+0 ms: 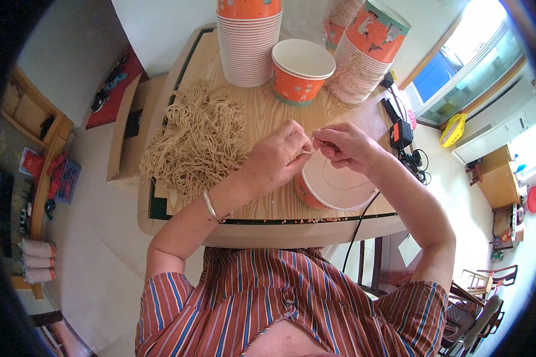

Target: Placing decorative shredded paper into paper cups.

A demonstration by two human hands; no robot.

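My left hand (283,150) and my right hand (347,146) meet above an orange paper tub (305,195) near the table's front edge. The fingers of both are pinched on a thin tan string (323,172), part of which hangs in a loop down over the tub's white inside. The exact spot where the fingertips grip it is too small to make out. Left of my left hand, a large tangled heap of tan strings (199,140) lies on the table, close to my left forearm.
Behind my hands stands a white-lined orange tub (304,59), flanked by a tall left stack of tubs (250,47) and a right stack (363,65). Black cables and an adapter (401,134) lie along the right edge. A cardboard box (128,140) is beside the table.
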